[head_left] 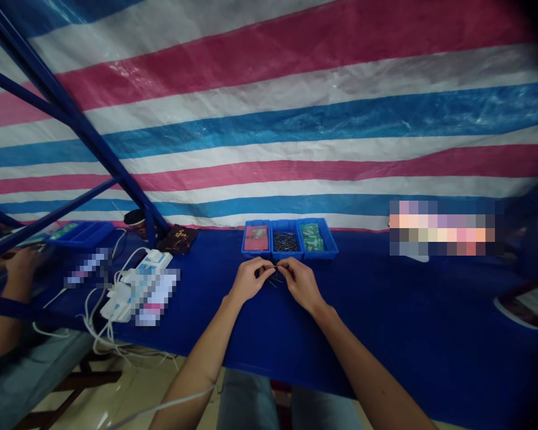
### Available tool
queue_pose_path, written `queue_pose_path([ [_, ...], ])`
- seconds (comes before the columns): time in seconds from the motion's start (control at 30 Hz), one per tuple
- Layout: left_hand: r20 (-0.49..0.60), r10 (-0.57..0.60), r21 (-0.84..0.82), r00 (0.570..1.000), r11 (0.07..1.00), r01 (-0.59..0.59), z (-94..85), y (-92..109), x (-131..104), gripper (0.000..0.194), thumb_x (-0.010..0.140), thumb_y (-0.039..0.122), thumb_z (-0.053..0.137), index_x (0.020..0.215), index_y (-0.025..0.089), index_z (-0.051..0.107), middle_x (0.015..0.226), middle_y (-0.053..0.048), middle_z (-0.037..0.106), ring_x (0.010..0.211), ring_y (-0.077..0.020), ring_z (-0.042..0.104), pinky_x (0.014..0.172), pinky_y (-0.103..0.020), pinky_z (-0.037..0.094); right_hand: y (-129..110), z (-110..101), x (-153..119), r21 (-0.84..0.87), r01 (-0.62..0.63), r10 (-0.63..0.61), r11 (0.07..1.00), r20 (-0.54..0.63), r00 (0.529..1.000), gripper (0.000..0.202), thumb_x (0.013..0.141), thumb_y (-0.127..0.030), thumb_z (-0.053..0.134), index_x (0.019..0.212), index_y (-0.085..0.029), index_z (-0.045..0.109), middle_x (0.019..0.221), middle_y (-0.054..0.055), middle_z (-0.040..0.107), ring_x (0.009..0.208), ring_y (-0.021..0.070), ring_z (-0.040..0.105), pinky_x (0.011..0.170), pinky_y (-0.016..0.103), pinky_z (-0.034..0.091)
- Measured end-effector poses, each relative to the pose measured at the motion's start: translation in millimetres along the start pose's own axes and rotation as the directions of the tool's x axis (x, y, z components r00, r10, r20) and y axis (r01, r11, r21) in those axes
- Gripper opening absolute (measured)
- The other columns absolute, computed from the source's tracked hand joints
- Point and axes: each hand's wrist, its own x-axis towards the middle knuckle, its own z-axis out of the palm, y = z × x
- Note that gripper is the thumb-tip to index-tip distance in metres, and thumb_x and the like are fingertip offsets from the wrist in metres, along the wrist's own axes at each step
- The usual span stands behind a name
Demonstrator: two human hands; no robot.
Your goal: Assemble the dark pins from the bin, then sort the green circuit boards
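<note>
My left hand (252, 279) and my right hand (301, 282) meet in front of the bins, thumbs and fingertips pinched close together. Between them is a thin dark piece, too small and too covered by the fingers to name. A few thin dark pin-like pieces (275, 278) show on the table just beneath. Right behind my hands stands a row of blue bins: the left bin (256, 254) holds something flat and pink, the middle one (288, 255) many dark, thin metal pieces, and the right one (330, 246) green pieces resembling small circuit boards.
To the left on the blue table (385, 322) lie a white power strip (155, 263) with tangled cables, a dark packet (178, 239) and a cup (135, 221). A blue metal frame (94, 143) separates a co-worker's hands (22, 263). Striped sheeting (269, 119) hangs behind.
</note>
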Motion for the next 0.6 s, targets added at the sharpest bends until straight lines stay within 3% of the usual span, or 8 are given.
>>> queue_pose_path([
  [0.3, 0.0, 0.0, 0.025, 1.0, 1.0, 0.0, 0.9, -3.3, -0.4, 0.024, 0.095, 0.035, 0.057, 0.091, 0.017, 0.072, 0.078, -0.004, 0.066, 0.064, -0.0126, 0.056, 0.063, -0.024, 0.042, 2.3, 3.7, -1.6, -0.024, 0.01, -0.009, 1.0, 0.06, 0.998, 0.016, 0.097, -0.029, 0.053, 0.11, -0.025, 0.062, 0.097, 0.003, 0.069, 0.08, 0.0186, 0.065, 0.07, 0.029, 0.047],
  [0.6, -0.011, -0.003, 0.049, 1.0, 0.999, 0.003, 0.4, -2.0, -0.5, 0.024, 0.095, 0.034, 0.057, 0.088, 0.016, 0.072, 0.074, -0.003, 0.065, 0.062, -0.012, 0.054, 0.062, -0.024, 0.041, -1.4, 0.9, -0.7, -0.029, 0.036, -0.035, 0.999, 0.035, 0.999, 0.017, 0.1, -0.027, 0.047, 0.097, -0.024, 0.064, 0.093, 0.003, 0.068, 0.082, 0.0182, 0.065, 0.074, 0.029, 0.046],
])
